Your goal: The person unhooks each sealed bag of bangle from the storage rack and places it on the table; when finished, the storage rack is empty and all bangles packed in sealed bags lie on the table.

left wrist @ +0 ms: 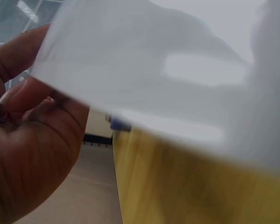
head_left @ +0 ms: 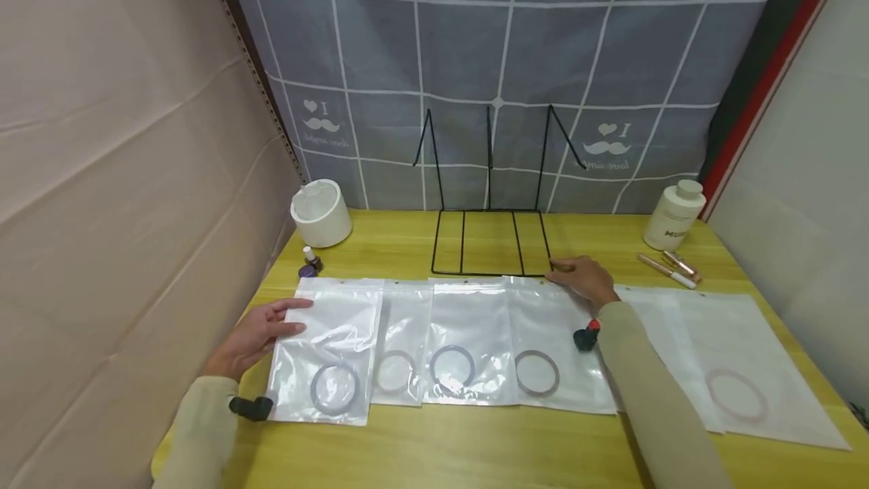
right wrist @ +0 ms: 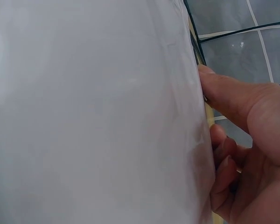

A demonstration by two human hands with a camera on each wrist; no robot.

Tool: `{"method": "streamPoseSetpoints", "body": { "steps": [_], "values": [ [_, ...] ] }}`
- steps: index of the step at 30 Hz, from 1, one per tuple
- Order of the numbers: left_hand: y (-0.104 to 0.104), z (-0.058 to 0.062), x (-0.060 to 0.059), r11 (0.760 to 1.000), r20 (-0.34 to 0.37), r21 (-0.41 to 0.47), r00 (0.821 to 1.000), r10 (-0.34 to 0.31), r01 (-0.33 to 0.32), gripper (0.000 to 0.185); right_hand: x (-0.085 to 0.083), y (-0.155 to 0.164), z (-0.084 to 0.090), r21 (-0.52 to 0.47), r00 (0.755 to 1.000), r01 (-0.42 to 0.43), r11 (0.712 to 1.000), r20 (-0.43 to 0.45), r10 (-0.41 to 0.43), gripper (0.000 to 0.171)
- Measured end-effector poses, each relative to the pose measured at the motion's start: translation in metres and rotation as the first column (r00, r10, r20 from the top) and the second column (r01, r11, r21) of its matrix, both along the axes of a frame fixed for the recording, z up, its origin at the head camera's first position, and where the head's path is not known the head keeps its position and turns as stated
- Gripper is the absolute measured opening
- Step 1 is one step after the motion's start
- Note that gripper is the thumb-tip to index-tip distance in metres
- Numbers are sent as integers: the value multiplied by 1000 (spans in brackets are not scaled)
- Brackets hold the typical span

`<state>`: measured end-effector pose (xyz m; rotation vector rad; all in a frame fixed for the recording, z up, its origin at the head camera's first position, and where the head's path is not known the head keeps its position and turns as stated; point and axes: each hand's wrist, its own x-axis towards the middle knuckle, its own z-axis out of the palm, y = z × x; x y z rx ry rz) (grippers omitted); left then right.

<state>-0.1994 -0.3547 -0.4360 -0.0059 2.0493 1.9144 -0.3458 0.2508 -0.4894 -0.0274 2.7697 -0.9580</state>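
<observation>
My left hand [head_left: 261,330] is at the upper left edge of the leftmost clear zip bag [head_left: 333,353], thumb and index finger stretched over it; the bag hides the fingertips in the left wrist view. A lilac ring [head_left: 334,389] lies inside. My right hand [head_left: 582,279] is at the top edge of another zip bag [head_left: 570,338], beside the front corner of a black wire rack [head_left: 489,275]. Its fingers bend there; whether they pinch the wire or the bag edge is unclear. That bag holds a brownish ring [head_left: 537,373]. Several more bags overlap in the row.
A white cup-like pot [head_left: 321,213], a small dark bottle [head_left: 313,259] and a purple lid [head_left: 307,271] stand at the back left. At the back right are a cream bottle [head_left: 674,215] and slim cosmetic tubes [head_left: 667,271]. Fabric hangs around the yellow table [head_left: 434,451].
</observation>
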Motion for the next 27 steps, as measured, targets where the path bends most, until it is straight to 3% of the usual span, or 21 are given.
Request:
{"method": "streamPoseSetpoints", "body": {
  "steps": [4, 7, 17, 24, 27],
  "values": [
    [-16, -15, -5, 972, 28, -231, 998, 53, -45, 48, 0, 1, -2, -3, 1000, -14, 1000, -18, 14, 69],
    [-21, -22, -10, 939, 12, -340, 999, 53, -46, 56, -1, 0, -3, 2, 1000, -8, 1000, -21, 8, 68],
    [-19, -27, -17, 837, -40, -540, 996, 75, -85, 49, 2, -4, -4, -37, 1000, 14, 999, 19, -13, 67],
    [-14, -24, -19, 734, -84, -673, 995, 55, -97, 52, 0, -5, -2, -16, 999, 31, 999, 30, -31, 66],
    [-15, -28, -19, 708, -81, -699, 995, 56, -96, 54, 0, -4, -3, -35, 999, 33, 999, 41, -32, 67]
  ]
}}
